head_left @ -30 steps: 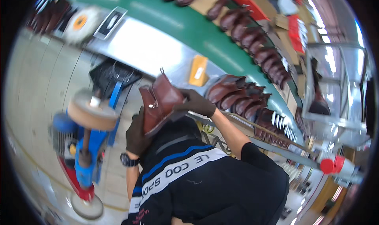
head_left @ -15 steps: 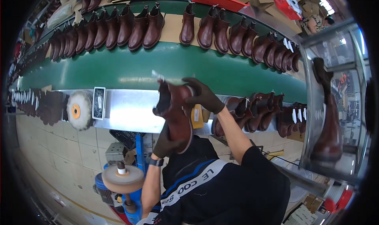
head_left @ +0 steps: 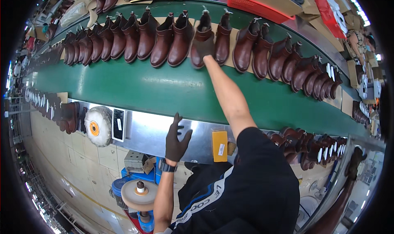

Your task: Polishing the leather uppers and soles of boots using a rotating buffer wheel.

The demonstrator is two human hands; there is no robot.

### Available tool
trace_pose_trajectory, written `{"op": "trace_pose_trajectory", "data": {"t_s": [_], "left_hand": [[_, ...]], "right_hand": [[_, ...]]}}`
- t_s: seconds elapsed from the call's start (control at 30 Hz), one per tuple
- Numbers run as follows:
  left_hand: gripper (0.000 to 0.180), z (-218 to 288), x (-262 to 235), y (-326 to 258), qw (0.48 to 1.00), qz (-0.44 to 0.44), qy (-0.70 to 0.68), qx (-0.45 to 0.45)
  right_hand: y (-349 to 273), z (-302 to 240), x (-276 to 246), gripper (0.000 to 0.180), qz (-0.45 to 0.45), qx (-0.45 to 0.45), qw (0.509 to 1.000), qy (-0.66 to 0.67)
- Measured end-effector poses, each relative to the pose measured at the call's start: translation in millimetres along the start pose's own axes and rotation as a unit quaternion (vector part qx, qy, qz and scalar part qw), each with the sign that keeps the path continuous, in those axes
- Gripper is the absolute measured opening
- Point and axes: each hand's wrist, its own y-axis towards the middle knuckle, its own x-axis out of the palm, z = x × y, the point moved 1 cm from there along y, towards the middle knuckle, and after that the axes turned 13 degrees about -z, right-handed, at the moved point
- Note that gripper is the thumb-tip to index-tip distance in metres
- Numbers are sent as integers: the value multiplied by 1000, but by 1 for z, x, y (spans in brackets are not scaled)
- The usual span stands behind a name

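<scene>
My right arm stretches across the green bench, and my gloved right hand [head_left: 204, 48] is closed over the front of a brown leather ankle boot [head_left: 197, 60]. This boot stands upright in the far row, toe toward me, close beside another brown boot [head_left: 223, 45]. The glove hides the middle of it. My left hand [head_left: 176, 141], in a dark glove, hovers over the metal ledge [head_left: 158, 129] with fingers spread and nothing in them. A yellow box [head_left: 219, 146] lies on that ledge, to the right of the left hand.
Several similar boots line the far side, standing on cardboard; more stand at the near right [head_left: 303, 146]. On the near left are a white fluffy buffing wheel [head_left: 98, 126] and a small black tray [head_left: 119, 125]. A polishing machine [head_left: 140, 195] stands below. A red basket [head_left: 258, 8] sits at the back.
The boot that both hands held near my body now stands in the far row under my right hand. My left hand has let go and opened. The view has shifted.
</scene>
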Motion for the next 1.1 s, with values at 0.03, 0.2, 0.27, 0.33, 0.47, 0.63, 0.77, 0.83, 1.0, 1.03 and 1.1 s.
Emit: {"op": "trace_pose_trajectory", "data": {"t_s": [0.03, 0.2, 0.27, 0.33, 0.47, 0.63, 0.77, 0.83, 1.0, 1.03, 1.1], "left_hand": [[72, -9, 1, -15, 1000, 10, 12, -10], [62, -44, 19, -103, 983, 54, -66, -165], [59, -40, 23, -130, 975, 59, -39, -210], [57, -45, 29, -151, 969, 61, -54, -235], [60, -57, 33, -180, 966, 69, -58, -244], [54, -48, 25, -190, 953, 146, -132, -232], [54, -51, 19, -170, 916, 165, -316, -184], [54, -30, 9, -148, 852, 195, -466, -140], [55, -34, 1, -161, 822, 151, -545, 74], [54, -52, 9, -185, 807, 96, -581, 38], [51, -47, 6, -218, 777, 90, -622, 40]], "right_hand": [[11, 0, 7, 74, 40, 57, 997, -42], [-34, -13, 42, 65, 216, -113, 954, -172], [-47, -7, 60, 72, 131, -166, 970, -123], [-36, -2, 73, 79, 73, -188, 974, -102], [19, -10, 81, 119, -40, 122, 985, -111], [1, -22, 81, 106, -93, 208, 971, -67], [-118, -30, 64, 58, -174, -182, 949, 192], [-216, -62, 32, 43, -278, -194, 919, 204], [-386, -46, -40, 47, -468, -210, 857, -53], [-400, -65, -60, 60, -501, -321, 790, -150], [-387, -31, -99, 66, -559, -165, 801, -135]]}}
